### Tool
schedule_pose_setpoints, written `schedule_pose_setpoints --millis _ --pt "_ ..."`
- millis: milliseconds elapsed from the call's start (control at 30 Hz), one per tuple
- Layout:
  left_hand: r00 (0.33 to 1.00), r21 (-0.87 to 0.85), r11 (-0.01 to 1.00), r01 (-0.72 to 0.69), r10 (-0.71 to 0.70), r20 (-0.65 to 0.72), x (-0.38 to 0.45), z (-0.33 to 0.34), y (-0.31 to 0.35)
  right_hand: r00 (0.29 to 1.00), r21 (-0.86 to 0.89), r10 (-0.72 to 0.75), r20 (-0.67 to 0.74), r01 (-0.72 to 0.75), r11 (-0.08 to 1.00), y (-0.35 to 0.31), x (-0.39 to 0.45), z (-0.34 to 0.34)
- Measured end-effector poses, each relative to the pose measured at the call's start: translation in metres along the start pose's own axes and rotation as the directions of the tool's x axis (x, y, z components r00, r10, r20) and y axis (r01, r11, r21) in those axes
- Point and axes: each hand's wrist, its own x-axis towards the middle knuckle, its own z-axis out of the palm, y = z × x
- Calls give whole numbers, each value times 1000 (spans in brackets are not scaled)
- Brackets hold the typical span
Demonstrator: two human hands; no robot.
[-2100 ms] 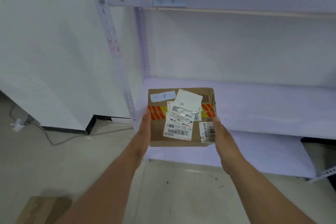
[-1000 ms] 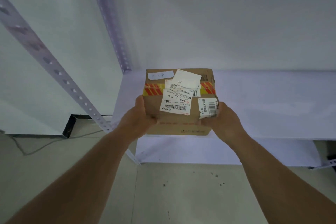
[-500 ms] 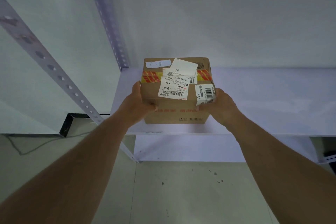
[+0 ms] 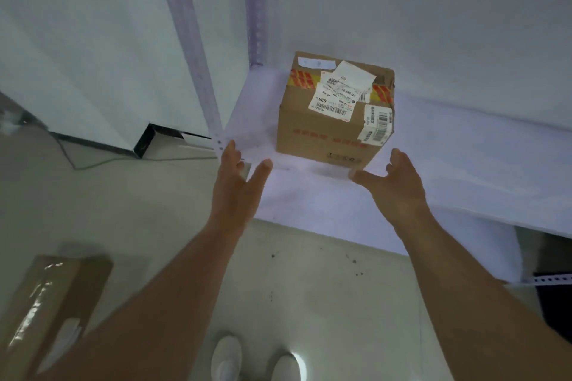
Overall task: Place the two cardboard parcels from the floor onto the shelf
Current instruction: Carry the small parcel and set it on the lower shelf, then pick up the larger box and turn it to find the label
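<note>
A brown cardboard parcel [image 4: 334,111] with white labels and red-yellow tape stands on the white shelf [image 4: 448,158], near its left end. My left hand [image 4: 238,185] hovers just in front of the shelf's edge, fingers spread, holding nothing. My right hand [image 4: 399,185] is off the parcel's front right corner, open too, a small gap from the box. A second cardboard parcel [image 4: 46,309], flat and wrapped in clear tape, lies on the floor at the lower left, partly cut off by the frame.
A perforated metal upright [image 4: 195,49] rises at the shelf's left front corner, another at the back. A lower shelf board [image 4: 402,235] shows beneath. A cable [image 4: 102,161] runs along the floor by the wall. My white shoes [image 4: 257,359] are at the bottom.
Both hands held the labelled parcel and set it on the shelf; now they have let go and drawn back. The view has tilted down, revealing the floor parcel.
</note>
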Motion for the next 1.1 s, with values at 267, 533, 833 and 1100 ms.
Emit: schedule_pose_setpoints --millis 267,533,833,1100 --pt "963 -232 965 123 -172 -208 -75 -70 -36 982 1 -16 189 16 1000 -15 -69 82" --pt "814 -437 875 210 -404 -418 -117 -192 -96 853 -42 -114 509 157 987 -58 -154 226" --pt "652 -594 786 174 -544 -528 -124 -345 -174 684 -78 -164 711 309 948 -112 -244 396" --pt "518 -627 739 247 -647 -559 -103 -453 -257 585 -116 -158 795 403 908 -133 -295 538"
